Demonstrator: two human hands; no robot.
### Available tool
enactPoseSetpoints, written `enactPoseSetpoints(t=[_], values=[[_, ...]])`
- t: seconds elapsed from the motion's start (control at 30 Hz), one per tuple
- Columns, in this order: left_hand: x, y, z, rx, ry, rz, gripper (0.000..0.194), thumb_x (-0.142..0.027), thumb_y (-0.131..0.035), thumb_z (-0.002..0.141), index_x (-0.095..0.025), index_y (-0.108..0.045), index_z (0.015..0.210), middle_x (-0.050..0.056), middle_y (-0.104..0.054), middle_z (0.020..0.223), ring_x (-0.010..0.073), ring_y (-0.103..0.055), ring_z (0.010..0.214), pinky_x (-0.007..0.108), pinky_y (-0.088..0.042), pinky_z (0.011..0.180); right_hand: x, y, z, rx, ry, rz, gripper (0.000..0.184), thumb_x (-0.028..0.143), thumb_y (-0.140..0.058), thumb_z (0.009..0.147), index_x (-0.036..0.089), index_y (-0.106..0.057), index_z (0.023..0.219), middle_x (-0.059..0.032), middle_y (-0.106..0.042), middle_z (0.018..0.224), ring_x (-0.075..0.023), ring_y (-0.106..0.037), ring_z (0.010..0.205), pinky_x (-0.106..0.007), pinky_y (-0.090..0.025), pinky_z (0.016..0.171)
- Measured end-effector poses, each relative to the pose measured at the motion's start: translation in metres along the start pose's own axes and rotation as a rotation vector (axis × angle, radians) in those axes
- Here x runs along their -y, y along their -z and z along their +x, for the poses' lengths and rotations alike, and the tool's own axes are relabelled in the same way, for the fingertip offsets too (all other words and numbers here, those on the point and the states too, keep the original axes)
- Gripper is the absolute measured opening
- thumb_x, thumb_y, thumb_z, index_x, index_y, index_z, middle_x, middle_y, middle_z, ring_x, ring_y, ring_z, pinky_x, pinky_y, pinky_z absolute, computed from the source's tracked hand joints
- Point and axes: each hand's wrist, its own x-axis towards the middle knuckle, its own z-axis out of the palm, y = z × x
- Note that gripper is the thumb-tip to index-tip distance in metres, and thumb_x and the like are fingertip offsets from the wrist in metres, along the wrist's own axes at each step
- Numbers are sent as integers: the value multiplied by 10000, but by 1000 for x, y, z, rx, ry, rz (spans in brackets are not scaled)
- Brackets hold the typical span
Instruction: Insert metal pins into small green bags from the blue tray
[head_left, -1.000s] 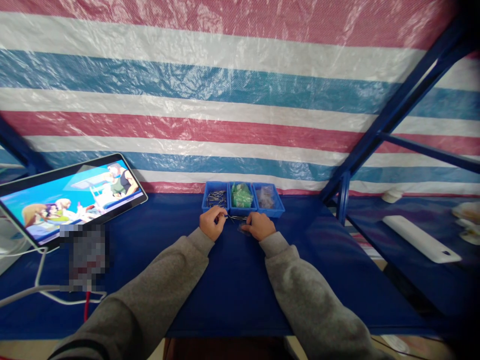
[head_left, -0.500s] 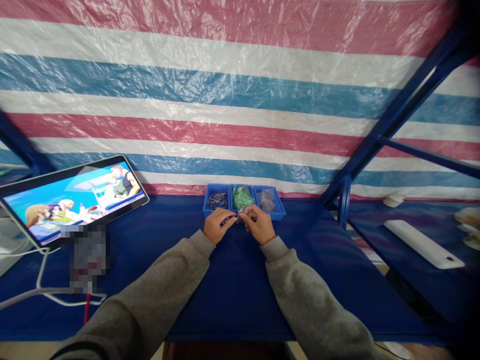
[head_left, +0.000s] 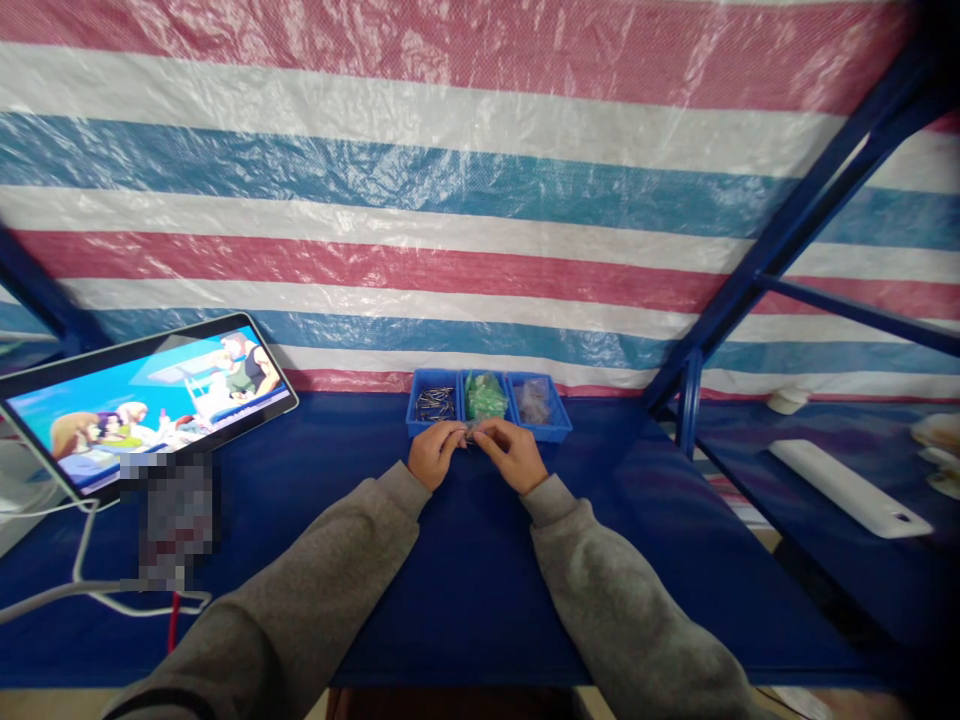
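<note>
My left hand and my right hand meet just in front of the blue bins, fingertips pinched close together. Between them is a small clear plastic bag, mostly hidden by the fingers, with a thin dark piece poking out below. Directly behind my left hand, the left bin holds loose metal screws. Green plastic bags fill the middle bin. In the right bin, behind my right hand, lie clear plastic bags.
On the left of the blue table a tablet leans with a cartoon on its screen, near white cables and a pixelated patch. Blue metal bars rise at right, beside a second surface with a long white object. Striped sheeting hangs behind.
The hands have come closer together, from apart with screws and clear plastic between them to fingertips nearly touching around the bag. The screws that showed between them are now mostly hidden.
</note>
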Motion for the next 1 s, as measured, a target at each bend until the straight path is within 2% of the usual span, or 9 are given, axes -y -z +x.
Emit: enactPoseSetpoints(t=[0.13,0.27,0.37,0.57,0.83,0.93,1.0], values=[[-1,1,1,8,11,-7,213,-302,-481,874,-152,-593,977,48,-640,794,117,-587,636,232,-487,602,-1,-1,-1,-20,-34,108,276,446,-495,834,194,-583,765,8,-566,618,-116,-523,499,-233,-424,508],[-2,1,1,19,-8,32,184,-306,-512,854,-151,-609,835,26,-597,700,101,-523,566,227,-451,567,-4,-3,-1,-11,-82,192,284,464,-492,832,199,-575,776,24,-540,563,-122,-536,475,-237,-440,489],[-3,2,2,1,-14,16,176,-285,-502,859,-151,-602,802,22,-580,680,103,-513,571,226,-440,567,-6,-4,-1,17,-79,186,284,462,-500,830,197,-585,774,17,-554,576,-127,-553,502,-241,-456,504],[-6,4,4,-13,-4,-32,187,-285,-498,860,-145,-608,802,31,-596,709,107,-537,614,221,-450,579,-9,-3,0,-11,-20,141,276,443,-543,810,187,-633,755,-41,-607,773,-147,-583,648,-244,-474,523],[-6,3,2,-4,56,-36,169,-275,-500,862,-151,-612,893,42,-641,838,104,-577,674,201,-470,593,-14,-5,0,-21,20,142,218,394,-576,800,193,-658,792,-48,-618,818,-155,-583,697,-249,-478,542],[-5,2,2,30,65,-7,173,-278,-486,870,-152,-601,902,42,-636,834,113,-581,689,211,-475,608,-12,-4,0,-59,13,130,218,390,-588,791,199,-649,876,-42,-617,820,-151,-581,682,-237,-464,508],[-4,1,2,63,68,7,179,-280,-475,875,-151,-593,910,44,-630,828,125,-587,718,221,-481,626,-10,-3,0,-69,25,102,212,388,-580,797,197,-652,853,-37,-608,788,-145,-571,667,-231,-455,504]])
